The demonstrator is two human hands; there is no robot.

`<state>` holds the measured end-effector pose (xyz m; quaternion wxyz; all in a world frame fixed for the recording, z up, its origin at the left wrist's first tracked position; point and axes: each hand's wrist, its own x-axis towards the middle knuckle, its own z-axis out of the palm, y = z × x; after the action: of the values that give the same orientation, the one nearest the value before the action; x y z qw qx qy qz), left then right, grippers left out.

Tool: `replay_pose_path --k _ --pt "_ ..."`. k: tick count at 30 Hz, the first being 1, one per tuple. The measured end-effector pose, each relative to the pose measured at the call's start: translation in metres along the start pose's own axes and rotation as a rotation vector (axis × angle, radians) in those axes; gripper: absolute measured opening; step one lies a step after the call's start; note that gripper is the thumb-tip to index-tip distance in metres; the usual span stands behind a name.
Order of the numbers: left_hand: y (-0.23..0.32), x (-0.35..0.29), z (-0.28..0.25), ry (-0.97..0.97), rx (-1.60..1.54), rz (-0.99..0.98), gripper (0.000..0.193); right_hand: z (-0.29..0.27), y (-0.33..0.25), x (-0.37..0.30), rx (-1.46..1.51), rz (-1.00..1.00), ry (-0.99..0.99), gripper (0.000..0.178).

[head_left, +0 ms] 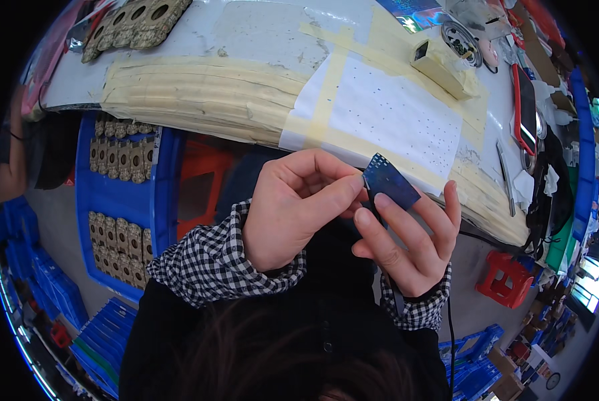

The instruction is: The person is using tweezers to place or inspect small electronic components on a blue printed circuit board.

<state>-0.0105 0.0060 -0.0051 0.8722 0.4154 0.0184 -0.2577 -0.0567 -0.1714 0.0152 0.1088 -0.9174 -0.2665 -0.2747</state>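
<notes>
A small dark blue sheet (391,185) with rows of tiny pale squares at its upper corner is held up in front of the bench edge. My right hand (411,252) grips it from below and the right, with fingertips over its lower edge and the other fingers raised. The thumb and forefinger of my left hand (292,207) are pinched together at the sheet's left edge. Whether a tiny piece is also between those fingertips is too small to tell. Just beyond the hands, a white paper (399,110) dotted with many tiny dark bits is taped to the bench.
Tweezers (506,177) and a red-edged phone (524,110) lie right on the bench. Behind the paper sits a tape-covered block (444,72). Camouflage-patterned casings (139,23) lie far left; more fill a blue tray (115,195). Another person's arm (13,150) shows at left. A red stool (504,279) stands right.
</notes>
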Motion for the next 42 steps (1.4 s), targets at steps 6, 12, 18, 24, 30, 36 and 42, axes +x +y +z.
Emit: replay_pose_path --k 6,12,18,24,30,36,42 --pt "0.001 0.0 -0.001 0.008 0.054 -0.007 0.011 -0.002 0.001 0.0 0.048 0.025 -0.023 0.028" --pt "0.003 -0.001 0.004 0.072 0.109 -0.023 0.01 -0.006 0.003 -0.001 0.103 0.07 -0.004 0.031" --pt "0.005 -0.001 0.003 0.104 0.124 -0.042 0.01 -0.011 0.019 -0.003 0.128 0.177 0.082 0.034" --pt "0.005 0.0 -0.003 0.075 0.063 -0.04 0.009 -0.008 0.042 0.002 0.078 0.33 0.03 0.035" --pt "0.006 0.001 -0.003 0.074 0.056 -0.046 0.009 -0.002 0.062 0.007 0.107 0.352 0.048 0.03" --pt "0.006 0.002 -0.004 0.066 0.054 -0.051 0.009 0.0 0.075 0.019 0.129 0.336 -0.004 0.012" --pt "0.009 0.003 -0.004 0.071 0.057 -0.059 0.009 -0.002 0.082 0.03 0.098 0.226 -0.128 0.008"
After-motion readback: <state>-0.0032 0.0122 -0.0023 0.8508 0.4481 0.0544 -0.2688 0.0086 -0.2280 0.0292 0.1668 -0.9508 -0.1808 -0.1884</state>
